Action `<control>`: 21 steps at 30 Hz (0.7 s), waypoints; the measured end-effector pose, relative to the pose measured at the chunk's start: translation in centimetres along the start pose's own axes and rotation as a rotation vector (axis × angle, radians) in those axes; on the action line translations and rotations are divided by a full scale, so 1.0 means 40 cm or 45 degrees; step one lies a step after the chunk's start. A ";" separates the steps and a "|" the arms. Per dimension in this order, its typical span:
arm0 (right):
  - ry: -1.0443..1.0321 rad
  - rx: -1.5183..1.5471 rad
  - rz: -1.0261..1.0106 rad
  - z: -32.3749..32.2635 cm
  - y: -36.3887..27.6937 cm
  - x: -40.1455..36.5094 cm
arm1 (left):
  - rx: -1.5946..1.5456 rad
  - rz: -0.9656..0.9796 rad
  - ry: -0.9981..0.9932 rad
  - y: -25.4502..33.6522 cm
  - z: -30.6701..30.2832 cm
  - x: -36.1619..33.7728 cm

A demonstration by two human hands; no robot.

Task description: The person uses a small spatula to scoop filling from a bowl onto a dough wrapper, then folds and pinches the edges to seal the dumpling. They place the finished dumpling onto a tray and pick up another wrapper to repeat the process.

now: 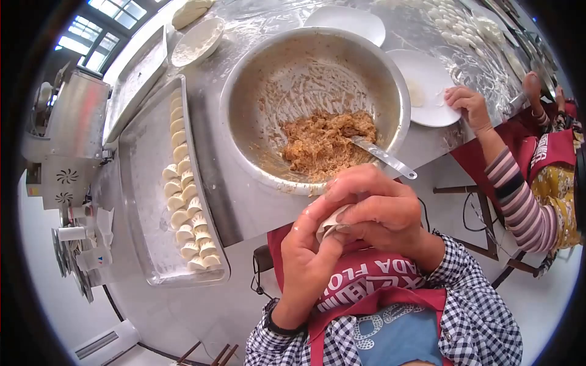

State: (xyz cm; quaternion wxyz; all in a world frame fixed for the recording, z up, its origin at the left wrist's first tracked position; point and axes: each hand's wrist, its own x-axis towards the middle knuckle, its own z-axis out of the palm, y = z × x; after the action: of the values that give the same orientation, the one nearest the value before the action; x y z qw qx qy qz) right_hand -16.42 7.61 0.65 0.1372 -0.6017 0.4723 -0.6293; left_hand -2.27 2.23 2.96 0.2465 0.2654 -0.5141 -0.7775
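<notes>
White dumpling (332, 224) pinched between left hand (305, 259) and right hand (381, 210).

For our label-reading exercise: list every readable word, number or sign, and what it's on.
"ADA FLO": white print on the wearer's red apron, partly hidden behind the left hand and right hand pinching a dumpling.
Line below: too distorted to read.
Co-worker's apron: print too small.

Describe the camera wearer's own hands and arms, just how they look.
Both the left hand and the right hand are bare, with no gloves. Long sleeves in a black-and-white check reach both wrists. A dark band, possibly a watch, circles the left wrist.
</notes>
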 end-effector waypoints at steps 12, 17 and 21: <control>0.001 -0.160 0.039 0.005 -0.011 0.001 | 0.216 0.097 0.028 -0.017 0.002 -0.012; -0.027 -0.219 0.026 0.001 -0.017 0.011 | 0.120 0.007 0.000 -0.014 -0.004 -0.012; 0.085 -0.203 0.071 0.013 -0.020 0.013 | 0.077 -0.013 0.049 -0.002 0.007 -0.009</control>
State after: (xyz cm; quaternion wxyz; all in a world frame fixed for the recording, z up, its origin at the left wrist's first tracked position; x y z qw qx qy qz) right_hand -15.77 7.43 1.50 0.0904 -0.5761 0.5417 -0.6054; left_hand -2.21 2.68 3.03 0.2442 0.2902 -0.5314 -0.7575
